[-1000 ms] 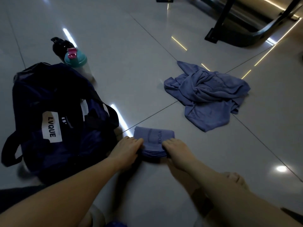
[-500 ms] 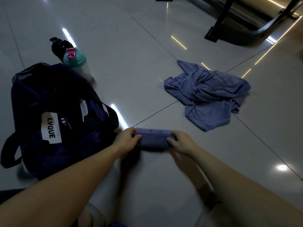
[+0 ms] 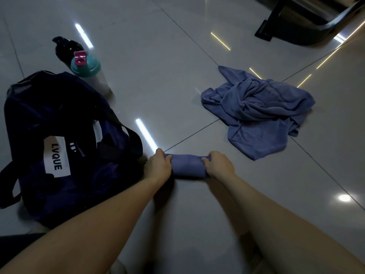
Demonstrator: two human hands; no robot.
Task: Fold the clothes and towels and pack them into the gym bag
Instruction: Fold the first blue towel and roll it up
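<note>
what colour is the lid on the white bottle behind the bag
Teal, with a pink flip cap, on the bottle lid; the head view shows it.

gym bag (image 3: 59, 147) crowding left, bare floor (image 3: 158, 76) ahead

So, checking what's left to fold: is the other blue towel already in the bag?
No, the crumpled towel lies on the floor, apart from the bag.

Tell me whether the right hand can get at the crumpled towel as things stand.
Likely yes: only bare floor lies between the right hand and the crumpled towel, though it must first release the folded towel it grips.
</note>
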